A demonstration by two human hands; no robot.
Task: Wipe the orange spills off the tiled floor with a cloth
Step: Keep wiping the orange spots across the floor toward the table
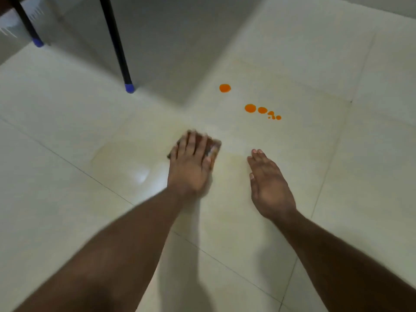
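Observation:
My left hand (191, 163) presses flat on a small dark cloth (213, 147) on the pale tiled floor (67, 143); only the cloth's far and right edges show past the fingers. My right hand (270, 183) rests flat on the floor to the right, fingers together, holding nothing. Beyond both hands lie orange spills: one round drop (225, 88) farther off, and a row of several drops (262, 110) shrinking toward the right. A faint wet smear (126, 158) lies left of the cloth.
Two black furniture legs with blue caps stand at the upper left, the nearer one (129, 87) about level with the far orange drop, the other (38, 42) farther back. A grey wall corner (180, 41) rises behind them.

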